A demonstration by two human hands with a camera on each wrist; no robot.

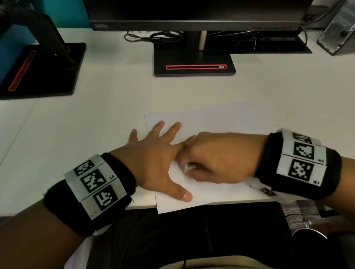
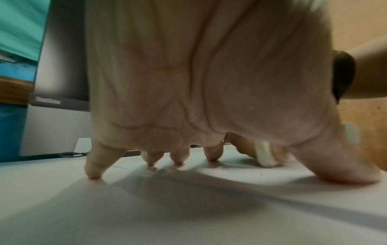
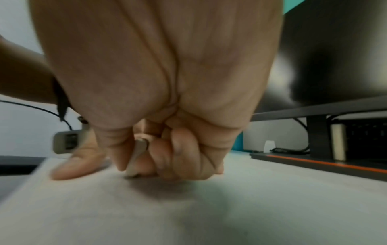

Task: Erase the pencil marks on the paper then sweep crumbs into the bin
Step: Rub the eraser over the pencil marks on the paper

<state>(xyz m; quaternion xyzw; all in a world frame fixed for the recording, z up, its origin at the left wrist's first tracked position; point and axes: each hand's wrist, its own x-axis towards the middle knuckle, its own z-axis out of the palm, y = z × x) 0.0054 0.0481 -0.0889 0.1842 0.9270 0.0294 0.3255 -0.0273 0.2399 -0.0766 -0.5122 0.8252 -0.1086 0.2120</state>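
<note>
A white sheet of paper lies on the white desk near its front edge. My left hand is spread flat, its straight fingers and thumb pressing the sheet's left side. My right hand is curled beside it and pinches a small white eraser between thumb and fingers. The eraser's lower end touches the paper. From the left wrist view the eraser shows beyond my left thumb. Any pencil marks under the hands are hidden; no bin is in view.
A black monitor on a base with a red slot stands behind the paper. A second monitor stand is at the back left, a computer case at the back right. Cables lie behind the base.
</note>
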